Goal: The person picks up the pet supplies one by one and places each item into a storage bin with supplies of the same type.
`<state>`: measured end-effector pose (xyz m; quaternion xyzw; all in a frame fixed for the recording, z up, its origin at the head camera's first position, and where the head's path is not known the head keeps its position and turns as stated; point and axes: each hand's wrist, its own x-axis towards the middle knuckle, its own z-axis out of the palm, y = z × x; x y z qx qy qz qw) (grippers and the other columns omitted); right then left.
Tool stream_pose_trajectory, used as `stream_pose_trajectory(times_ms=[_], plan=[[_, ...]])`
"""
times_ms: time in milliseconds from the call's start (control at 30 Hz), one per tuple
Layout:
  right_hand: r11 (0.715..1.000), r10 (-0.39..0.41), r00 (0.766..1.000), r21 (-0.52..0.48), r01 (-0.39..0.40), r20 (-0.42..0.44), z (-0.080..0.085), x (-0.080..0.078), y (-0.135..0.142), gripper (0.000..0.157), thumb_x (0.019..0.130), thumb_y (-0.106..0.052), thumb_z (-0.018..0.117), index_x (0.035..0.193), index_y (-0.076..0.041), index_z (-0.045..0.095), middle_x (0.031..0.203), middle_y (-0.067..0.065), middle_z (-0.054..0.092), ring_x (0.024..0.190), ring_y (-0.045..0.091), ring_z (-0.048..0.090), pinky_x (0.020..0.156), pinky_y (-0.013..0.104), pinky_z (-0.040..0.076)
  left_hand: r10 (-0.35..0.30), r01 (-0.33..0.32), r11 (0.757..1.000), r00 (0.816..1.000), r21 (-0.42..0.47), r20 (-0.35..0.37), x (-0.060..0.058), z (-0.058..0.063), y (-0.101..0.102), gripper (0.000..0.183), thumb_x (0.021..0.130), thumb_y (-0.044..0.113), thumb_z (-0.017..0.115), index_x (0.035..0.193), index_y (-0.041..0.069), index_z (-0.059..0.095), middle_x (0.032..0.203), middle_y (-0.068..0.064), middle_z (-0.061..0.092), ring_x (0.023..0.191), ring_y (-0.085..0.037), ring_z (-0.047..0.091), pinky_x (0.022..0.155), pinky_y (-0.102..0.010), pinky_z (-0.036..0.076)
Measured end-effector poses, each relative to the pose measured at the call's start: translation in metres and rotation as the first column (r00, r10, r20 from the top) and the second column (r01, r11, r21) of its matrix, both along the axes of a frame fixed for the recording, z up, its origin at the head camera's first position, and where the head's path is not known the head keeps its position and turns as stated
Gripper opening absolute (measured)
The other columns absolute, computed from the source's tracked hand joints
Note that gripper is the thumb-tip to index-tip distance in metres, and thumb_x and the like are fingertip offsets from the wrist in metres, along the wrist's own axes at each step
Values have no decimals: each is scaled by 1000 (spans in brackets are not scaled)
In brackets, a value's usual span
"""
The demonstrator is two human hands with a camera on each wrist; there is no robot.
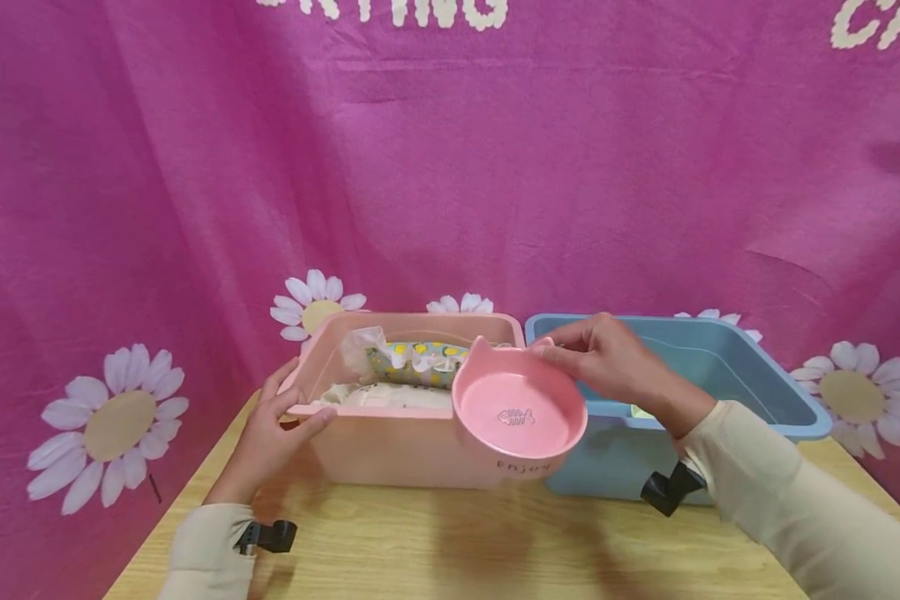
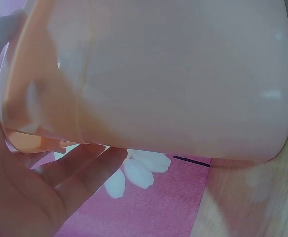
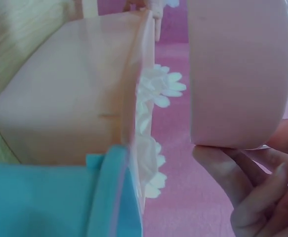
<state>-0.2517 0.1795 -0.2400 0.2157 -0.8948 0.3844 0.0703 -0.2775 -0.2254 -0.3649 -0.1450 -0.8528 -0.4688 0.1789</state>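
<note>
A pink cat-eared bowl (image 1: 520,404), with a fishbone mark inside and lettering on its front, is tilted so its inside shows. My right hand (image 1: 607,354) pinches it at the right ear; in the right wrist view, thumb and fingers meet the edge of the bowl (image 3: 240,74). The bowl hangs before the pink bin's (image 1: 397,450) front right corner. My left hand (image 1: 262,433) holds that bin's front left corner, thumb over the front rim and fingers along the left side. Inside lie a yellow-patterned frilled item (image 1: 420,358) and white cloth (image 1: 397,396).
A blue bin (image 1: 783,400) stands right beside the pink one, with something pale green (image 1: 640,412) just inside its front rim. Both rest on a wooden table (image 1: 390,542). A magenta curtain (image 1: 450,167) with daisies hangs close behind.
</note>
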Motion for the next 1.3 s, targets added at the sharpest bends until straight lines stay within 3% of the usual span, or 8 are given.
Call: stream_pose_trajectory(times_ms=[267, 433, 700, 1033, 1300], plan=[[996, -83, 997, 34, 83, 4, 8, -9, 15, 21, 82, -32, 65, 96, -18, 71, 65, 1, 65, 52, 12, 51, 41, 28, 42, 0, 0, 1000, 1000, -9, -1, 0, 0, 2, 34, 76, 36, 71, 71, 10, 50, 146, 0, 20, 125, -27, 32, 83, -38, 47], [995, -86, 996, 45, 87, -7, 14, -16, 18, 23, 82, -33, 65, 97, -17, 71, 66, 2, 66, 55, 15, 56, 48, 33, 49, 11, -11, 1000, 1000, -14, -26, -2, 3, -1, 34, 76, 35, 71, 70, 10, 48, 146, -1, 21, 124, -28, 33, 83, -36, 46], [990, -118, 993, 80, 120, -23, 9, -25, 30, 28, 82, -32, 66, 99, -11, 70, 76, 2, 69, 65, 12, 58, 54, 25, 48, 7, -7, 1000, 1000, -27, -2, 0, -2, 0, 34, 76, 35, 71, 71, 10, 49, 146, -1, 21, 124, -30, 33, 82, -38, 48], [994, -112, 988, 21, 110, 108, 15, -39, 42, 29, 83, -30, 64, 103, -9, 68, 81, 7, 68, 67, 15, 61, 60, 29, 52, 34, -35, 998, 999, -57, -16, 0, 1, -2, 34, 77, 37, 70, 69, 11, 50, 145, 3, 23, 124, -27, 33, 84, -37, 45], [995, -100, 987, 9, 99, 123, 16, -46, 54, 33, 84, -30, 63, 107, -7, 66, 86, 10, 68, 66, 16, 61, 60, 31, 53, 32, -34, 998, 999, -62, -25, 0, 0, -1, 31, 76, 35, 71, 70, 12, 51, 144, 2, 24, 123, -26, 34, 78, -13, 42]])
